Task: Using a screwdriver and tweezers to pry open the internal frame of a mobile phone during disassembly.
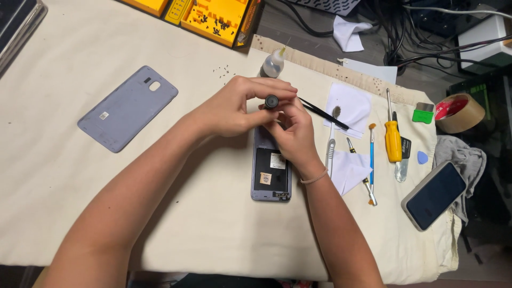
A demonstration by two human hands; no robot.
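At frame centre, the left hand (234, 109) and right hand (290, 130) both pinch a black tool (272, 101) upright over the opened phone (271, 173) on the counter (64, 176); a plumb, steadily pressed tip should avoid slipping.

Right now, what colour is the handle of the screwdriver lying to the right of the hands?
Yellow; the screwdriver shows best in the head view, lying on the cloth.

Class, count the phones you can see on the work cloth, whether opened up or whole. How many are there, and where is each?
2. An opened phone lies under the hands in the middle; a whole phone lies screen-up at the cloth's right edge. More may be out of view.
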